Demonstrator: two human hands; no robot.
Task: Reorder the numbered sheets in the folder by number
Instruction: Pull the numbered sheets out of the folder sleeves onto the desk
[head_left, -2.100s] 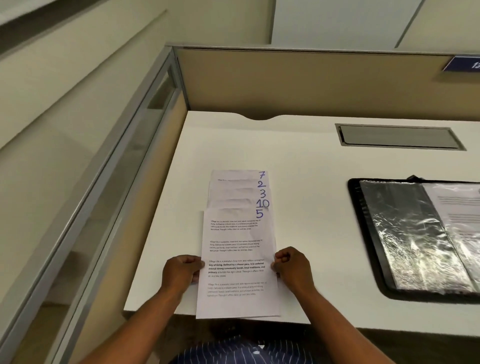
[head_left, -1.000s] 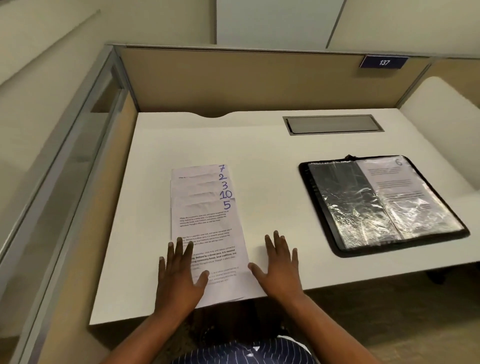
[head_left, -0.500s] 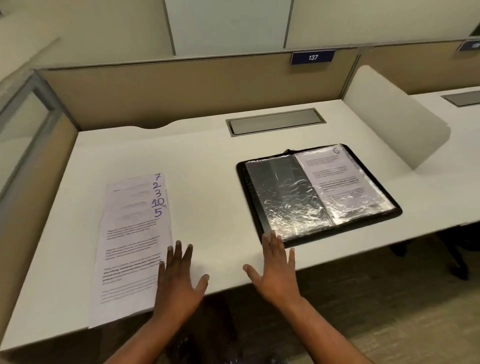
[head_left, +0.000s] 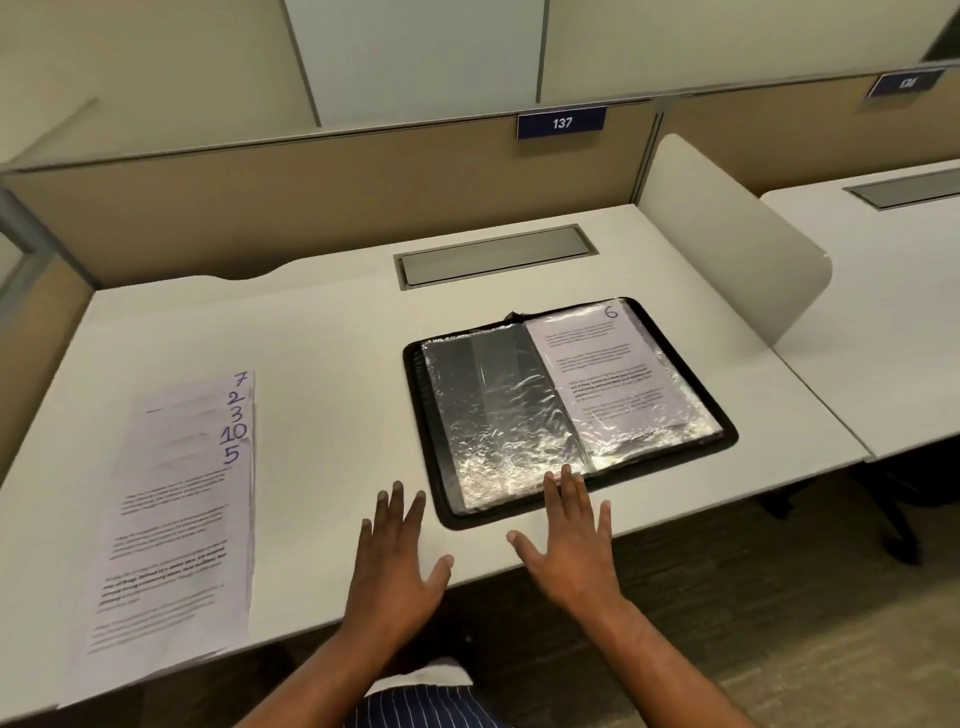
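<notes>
Sheets number five fanned out, one more in the folder.

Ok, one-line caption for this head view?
Open left hand and right hand at the desk edge, fanned sheets 7, 2, 3, 10, 5 left, open folder showing sheet 6 right.

Back from the fingers, the left forearm and right forearm are bare. Between them shows a dark navy garment with thin white pinstripes, and a pale white fold at its edge nearer the fingers.
</notes>
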